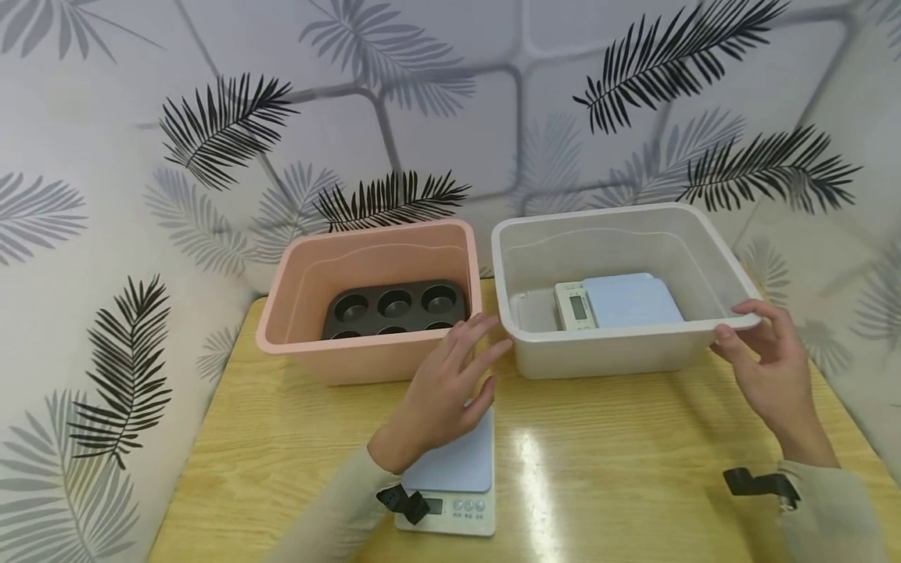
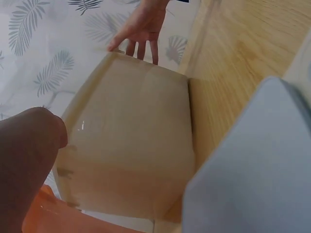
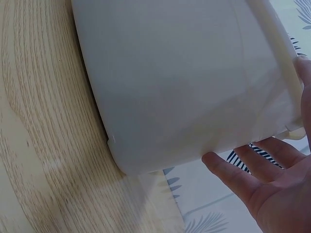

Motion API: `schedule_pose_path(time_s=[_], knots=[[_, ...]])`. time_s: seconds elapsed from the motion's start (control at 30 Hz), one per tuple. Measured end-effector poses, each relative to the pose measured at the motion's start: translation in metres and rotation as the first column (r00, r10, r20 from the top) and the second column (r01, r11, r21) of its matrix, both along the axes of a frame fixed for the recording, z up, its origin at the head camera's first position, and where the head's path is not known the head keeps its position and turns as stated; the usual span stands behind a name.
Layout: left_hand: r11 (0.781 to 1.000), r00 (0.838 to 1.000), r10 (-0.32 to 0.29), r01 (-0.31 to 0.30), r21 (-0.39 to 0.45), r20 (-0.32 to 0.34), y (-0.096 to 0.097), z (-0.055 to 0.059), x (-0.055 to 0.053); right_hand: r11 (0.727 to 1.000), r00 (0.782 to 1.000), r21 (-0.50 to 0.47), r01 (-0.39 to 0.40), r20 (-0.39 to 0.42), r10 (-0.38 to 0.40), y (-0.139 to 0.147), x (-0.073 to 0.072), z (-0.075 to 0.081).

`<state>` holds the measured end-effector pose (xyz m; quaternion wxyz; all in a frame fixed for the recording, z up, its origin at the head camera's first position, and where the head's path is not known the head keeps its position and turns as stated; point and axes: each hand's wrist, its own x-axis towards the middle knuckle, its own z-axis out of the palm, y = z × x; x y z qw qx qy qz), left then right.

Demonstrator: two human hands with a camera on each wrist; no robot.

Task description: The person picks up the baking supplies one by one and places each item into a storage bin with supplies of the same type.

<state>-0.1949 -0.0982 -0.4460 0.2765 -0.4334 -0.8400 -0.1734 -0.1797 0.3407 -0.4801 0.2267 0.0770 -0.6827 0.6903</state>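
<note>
A white plastic bin (image 1: pixel 598 356) stands at the right; a kitchen scale (image 1: pixel 629 301) with a pale blue plate lies inside it. My right hand (image 1: pixel 770 375) grips the bin's front right corner, thumb on the front and fingers along the side; in the right wrist view its fingertips (image 3: pixel 210 158) meet the side wall. At the bin's front left corner is my left hand (image 1: pixel 446 387), fingers spread and loosely bent, their tips at or very near the rim. Below that hand, a second kitchen scale (image 1: pixel 450 469) lies on the table, partly hidden by the wrist and sleeve.
A pink bin (image 1: pixel 366 363) stands left of the white one, with a dark muffin tin (image 1: pixel 373 301) inside. Both bins sit near the back of the wooden table (image 1: pixel 281 446). Close behind is a wall covering (image 1: pixel 450 117) with feather prints.
</note>
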Motion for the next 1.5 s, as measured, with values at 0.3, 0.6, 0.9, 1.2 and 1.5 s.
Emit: schedule_pose_path(time_s=[0.3,0.6,0.9,1.2,1.5], knots=[[1.0,1.0,-0.016,0.016,0.013,0.005,-0.015,-0.018,0.014,0.999,1.0,-0.038,0.008,-0.002,-0.008,-0.002,0.0,0.001],[0.991,0.979,0.095,-0.11,0.077,0.179,-0.036,-0.045,0.022,0.999,1.0,-0.038,-0.003,-0.011,0.003,-0.002,-0.002,-0.002],[0.975,0.949,0.196,-0.215,0.051,0.246,-0.055,-0.068,0.032,1.0,1.0,0.016,0.009,0.002,-0.009,0.0,-0.002,-0.001],[0.912,0.831,0.395,-0.404,-0.063,0.392,-0.069,-0.087,0.053,0.999,1.0,-0.036,0.001,-0.02,-0.002,-0.002,-0.003,-0.003],[0.842,0.742,0.512,-0.533,-0.083,0.432,-0.069,-0.092,0.059,0.997,1.0,-0.075,0.026,-0.007,-0.027,-0.004,-0.004,-0.003]])
